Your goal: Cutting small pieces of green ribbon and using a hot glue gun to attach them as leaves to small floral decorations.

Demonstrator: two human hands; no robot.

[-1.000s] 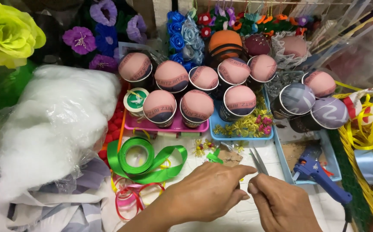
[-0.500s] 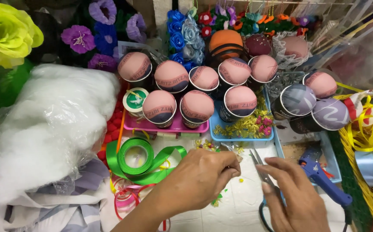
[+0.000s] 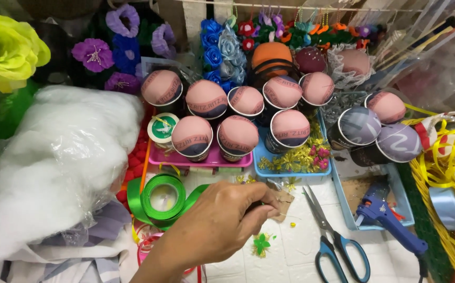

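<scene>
Left of the scissors (image 3: 336, 242), a small brown tag (image 3: 282, 199) is pinched in the fingertips of the left hand (image 3: 214, 225). The scissors themselves, gripped a moment ago, are now laid flat; the right hand is withdrawn from view.

left hand (image 3: 219, 225): our curled fingers hide what they pinch
scissors (image 3: 332, 236): handles cut by bottom edge
right hand: we cannot see it

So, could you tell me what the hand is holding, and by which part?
The left hand pinches something small and dark at its fingertips; what it is, and where it is gripped, cannot be told.
</scene>
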